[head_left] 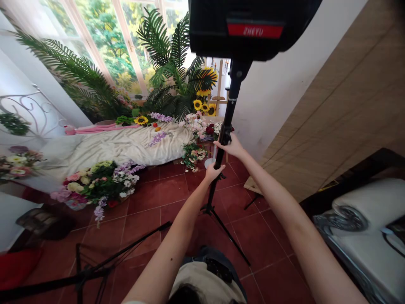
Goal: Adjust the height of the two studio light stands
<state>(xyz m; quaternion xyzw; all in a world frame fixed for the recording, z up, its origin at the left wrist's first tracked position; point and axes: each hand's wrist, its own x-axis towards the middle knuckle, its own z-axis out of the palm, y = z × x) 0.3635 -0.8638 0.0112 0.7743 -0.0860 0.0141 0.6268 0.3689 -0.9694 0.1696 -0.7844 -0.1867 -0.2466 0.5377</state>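
In front of me a black light stand (219, 155) rises from spread tripod legs on the floor. On its top sits a big black studio light (253, 40) with a red label reading "ZHEYU". My left hand (214, 172) is wrapped round the lower part of the pole, just above a clamp knob. Higher up, my right hand (233, 147) grips the pole near another clamp. The pole leans slightly in this view, with its top to the right. Parts of the pole behind my fingers are hidden.
A couch with cream cloth (126, 145) stands by the window, with flower bouquets (95, 181) before it. Another black stand's leg (136, 245) crosses the floor at lower left. To the right are a wooden panel (341, 101) and a white upholstered seat (376, 249).
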